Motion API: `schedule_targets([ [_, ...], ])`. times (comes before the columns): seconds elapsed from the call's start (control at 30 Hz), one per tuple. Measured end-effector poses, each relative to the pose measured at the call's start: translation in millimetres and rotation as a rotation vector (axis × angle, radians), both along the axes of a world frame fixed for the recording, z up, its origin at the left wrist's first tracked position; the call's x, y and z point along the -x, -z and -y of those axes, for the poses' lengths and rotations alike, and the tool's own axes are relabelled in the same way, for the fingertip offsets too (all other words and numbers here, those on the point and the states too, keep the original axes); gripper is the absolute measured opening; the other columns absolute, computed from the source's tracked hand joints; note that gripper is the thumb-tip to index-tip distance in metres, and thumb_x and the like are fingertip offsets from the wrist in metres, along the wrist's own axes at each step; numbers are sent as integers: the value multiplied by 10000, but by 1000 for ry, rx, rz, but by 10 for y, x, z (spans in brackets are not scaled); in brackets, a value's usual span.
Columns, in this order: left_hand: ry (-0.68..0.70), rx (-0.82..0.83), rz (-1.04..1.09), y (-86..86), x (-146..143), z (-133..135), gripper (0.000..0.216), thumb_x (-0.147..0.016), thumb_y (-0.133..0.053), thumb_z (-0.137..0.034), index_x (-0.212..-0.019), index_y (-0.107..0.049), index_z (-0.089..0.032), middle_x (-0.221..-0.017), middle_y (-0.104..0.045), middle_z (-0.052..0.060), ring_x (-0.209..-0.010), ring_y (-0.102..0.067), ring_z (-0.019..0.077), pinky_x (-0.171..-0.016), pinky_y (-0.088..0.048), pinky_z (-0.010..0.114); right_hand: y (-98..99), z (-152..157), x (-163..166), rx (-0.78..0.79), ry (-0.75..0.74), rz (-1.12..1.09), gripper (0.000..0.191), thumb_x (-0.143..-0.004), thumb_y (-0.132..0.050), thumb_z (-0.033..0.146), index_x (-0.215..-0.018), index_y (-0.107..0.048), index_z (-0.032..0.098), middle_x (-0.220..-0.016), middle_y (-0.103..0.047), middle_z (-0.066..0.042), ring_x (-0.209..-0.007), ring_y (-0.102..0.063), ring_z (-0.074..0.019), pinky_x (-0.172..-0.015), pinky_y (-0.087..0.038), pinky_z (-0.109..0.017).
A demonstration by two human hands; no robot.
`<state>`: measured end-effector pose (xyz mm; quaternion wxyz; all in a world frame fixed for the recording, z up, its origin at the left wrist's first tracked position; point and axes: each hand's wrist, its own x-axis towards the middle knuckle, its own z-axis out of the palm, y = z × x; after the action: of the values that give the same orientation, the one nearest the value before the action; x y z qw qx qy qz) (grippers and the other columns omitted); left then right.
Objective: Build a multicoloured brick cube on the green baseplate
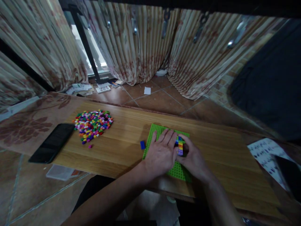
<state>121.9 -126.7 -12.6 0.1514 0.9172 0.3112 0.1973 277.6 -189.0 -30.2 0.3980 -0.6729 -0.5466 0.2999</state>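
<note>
A green studded baseplate (151,133) lies on the wooden board, partly covered by both hands. My left hand (161,155) rests over its middle, fingers stretched out and palm down; what is under the palm is hidden. Its thumb side is close to a small multicoloured block of toy bricks (180,147) with blue, orange, yellow and purple parts. Around the right side of these bricks, my right hand (194,158) curls its thumb and fingers. Just left of the baseplate sits a loose blue brick (142,145).
A pile of small colourful bricks (92,124) lies on the wooden board (124,125) to the left, with one pink brick (90,146) apart. Beside the pile is a black phone (51,142). At far right are a printed sheet (266,153) and a dark device (288,172).
</note>
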Motion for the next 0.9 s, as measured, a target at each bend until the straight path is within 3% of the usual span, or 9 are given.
schedule_targets([
  [0.27, -13, 18, -26, -53, 17, -4, 484, -988, -363, -321, -1440, -436, -166, -1517, -460, 119, -1446, -338, 282, -1192, -168, 632, 132, -28, 59, -76, 22, -7, 713, -742, -711, 310, -1391, -426, 233, -1379, -564, -124, -1186, -604, -275, -999, -484, -454],
  [0.47, -41, 69, 17, -194, 124, -6, 523, -992, -362, -445, -1477, -379, -249, -1555, -403, 102, -1451, -325, 282, -1159, -214, 648, 115, 14, -34, -33, -14, -50, 1091, -675, -800, 346, -1551, -154, 281, -1427, -503, -149, -1054, -647, -264, -927, -518, -479],
  [0.53, -98, 84, 56, -195, 249, -55, 528, -1002, -335, -423, -1500, -334, -249, -1564, -381, 116, -1447, -336, 260, -1159, -248, 607, 55, 59, -128, -17, 6, -32, 1097, -655, -812, 365, -1546, -176, 289, -1420, -500, -138, -973, -641, -239, -905, -523, -480],
  [0.67, -256, 92, 120, 0, 610, -195, 492, -971, -415, -334, -1434, -424, -165, -1497, -450, 157, -1421, -376, 246, -1155, -329, 473, -54, 154, -309, 4, 48, -47, 899, -697, -766, 356, -1483, -332, 309, -1411, -509, -104, -895, -605, -197, -836, -540, -434],
  [0.77, -247, 96, 52, 204, 822, -233, 473, -889, -547, -280, -1349, -502, -178, -1418, -526, 141, -1331, -479, 266, -1111, -392, 469, -43, 211, -398, 25, -27, -109, 836, -705, -748, 307, -1457, -381, 312, -1407, -518, -93, -882, -609, -181, -748, -551, -369],
  [0.9, -217, 21, -12, 319, 885, -207, 282, -891, -542, -262, -1159, -617, -219, -1271, -629, 95, -1200, -570, 262, -1055, -440, 460, 54, 253, -473, 77, -12, 23, 775, -692, -707, 209, -1421, -448, 265, -1083, -676, -53, -780, -635, -179, -735, -547, -368],
])
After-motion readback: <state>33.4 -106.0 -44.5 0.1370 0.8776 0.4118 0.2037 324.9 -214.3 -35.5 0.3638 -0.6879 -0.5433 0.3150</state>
